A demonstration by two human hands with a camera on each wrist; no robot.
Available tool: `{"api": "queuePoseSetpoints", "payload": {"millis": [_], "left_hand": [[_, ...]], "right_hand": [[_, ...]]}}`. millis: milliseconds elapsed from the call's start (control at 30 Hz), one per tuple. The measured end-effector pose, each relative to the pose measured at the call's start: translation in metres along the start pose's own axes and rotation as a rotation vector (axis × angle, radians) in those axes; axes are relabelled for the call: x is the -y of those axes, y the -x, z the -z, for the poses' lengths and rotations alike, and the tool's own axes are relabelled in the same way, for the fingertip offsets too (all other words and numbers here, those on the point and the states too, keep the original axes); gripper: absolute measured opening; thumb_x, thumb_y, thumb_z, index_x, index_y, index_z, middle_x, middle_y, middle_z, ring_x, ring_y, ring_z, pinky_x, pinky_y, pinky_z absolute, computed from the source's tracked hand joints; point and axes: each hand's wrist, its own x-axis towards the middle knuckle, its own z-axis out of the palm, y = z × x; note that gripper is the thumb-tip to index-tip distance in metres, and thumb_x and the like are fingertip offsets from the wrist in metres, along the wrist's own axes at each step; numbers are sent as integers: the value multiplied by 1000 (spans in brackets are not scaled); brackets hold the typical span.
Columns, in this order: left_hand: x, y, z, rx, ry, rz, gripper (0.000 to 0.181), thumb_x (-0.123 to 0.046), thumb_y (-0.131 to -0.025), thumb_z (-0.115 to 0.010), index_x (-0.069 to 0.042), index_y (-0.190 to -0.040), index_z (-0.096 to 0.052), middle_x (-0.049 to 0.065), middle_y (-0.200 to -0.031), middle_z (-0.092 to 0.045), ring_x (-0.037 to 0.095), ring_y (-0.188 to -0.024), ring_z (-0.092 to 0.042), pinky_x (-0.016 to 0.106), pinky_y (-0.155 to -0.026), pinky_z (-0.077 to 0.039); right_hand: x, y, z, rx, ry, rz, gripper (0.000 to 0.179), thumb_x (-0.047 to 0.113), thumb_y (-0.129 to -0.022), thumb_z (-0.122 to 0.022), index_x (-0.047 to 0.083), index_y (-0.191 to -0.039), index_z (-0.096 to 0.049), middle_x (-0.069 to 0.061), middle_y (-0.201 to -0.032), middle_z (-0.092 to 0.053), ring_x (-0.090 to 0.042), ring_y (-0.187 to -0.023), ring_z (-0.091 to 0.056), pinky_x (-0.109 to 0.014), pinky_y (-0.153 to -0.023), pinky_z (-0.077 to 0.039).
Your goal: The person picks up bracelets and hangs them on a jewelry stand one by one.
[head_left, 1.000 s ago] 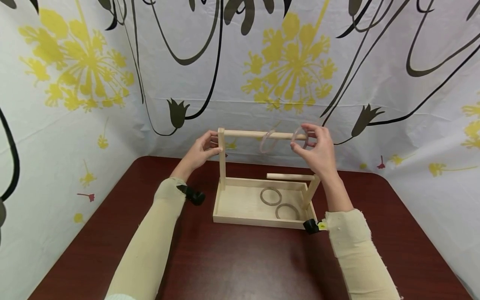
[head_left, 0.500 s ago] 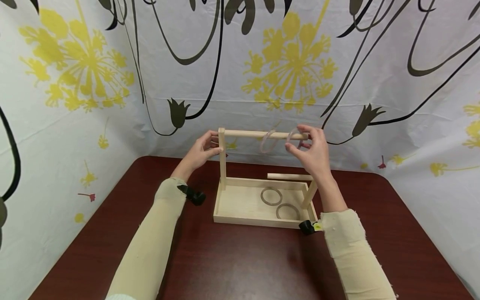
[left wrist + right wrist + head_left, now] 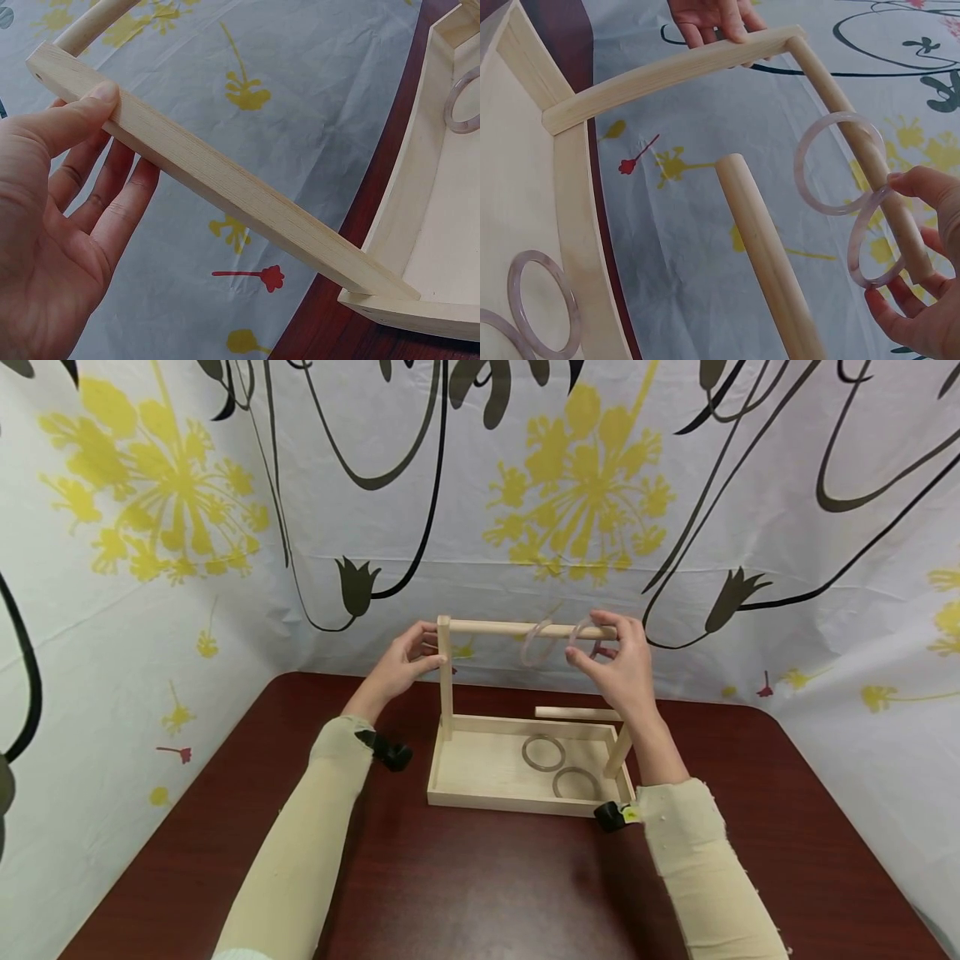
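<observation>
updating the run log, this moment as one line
left hand: grips upright post | right hand: pinches ring around upper rod | upper rod: another ring hanging | tray: two rings

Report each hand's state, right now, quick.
Left hand: closed, gripping the upright post between thumb and fingers.
Right hand: closed, pinching a ring around the upper rod.
</observation>
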Motion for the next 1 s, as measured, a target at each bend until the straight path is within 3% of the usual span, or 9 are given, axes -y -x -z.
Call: {"api": "queuePoseSetpoints", "payload": {"millis": [400, 733, 1000], "left_hand": [[-1, 0, 0, 5, -8, -13, 38, -2, -97, -60, 2, -134, -48, 28, -126, -54, 35, -110, -58, 37, -91, -50], [-2, 1, -1, 3, -14, -28, 40, -1, -97, -60, 2, -135, -47, 29, -126, -54, 29, -108, -59, 39, -93, -50], [-1, 1, 0, 1, -11, -18, 40, -1, -98, -60, 3, -135, -47, 29, -127, -53, 39, -112, -57, 40, -93, -50]], "right_hand": [[-2, 2, -2, -6, -14, -1, 68, 15, -85, -80, 4, -144, -47, -21, -139, -44, -33, -121, -52, -50, -97, -53], [-3, 3, -4, 0, -26, -5, 70, 15, -86, -79, 5, -145, -44, -22, -139, -41, -35, -123, -51, -53, -99, -51], [-3, 4, -4, 6, -35, -11, 70, 18, -87, -79, 8, -146, -43, -21, -140, -42, -34, -122, -52, -53, -100, -52]]}}
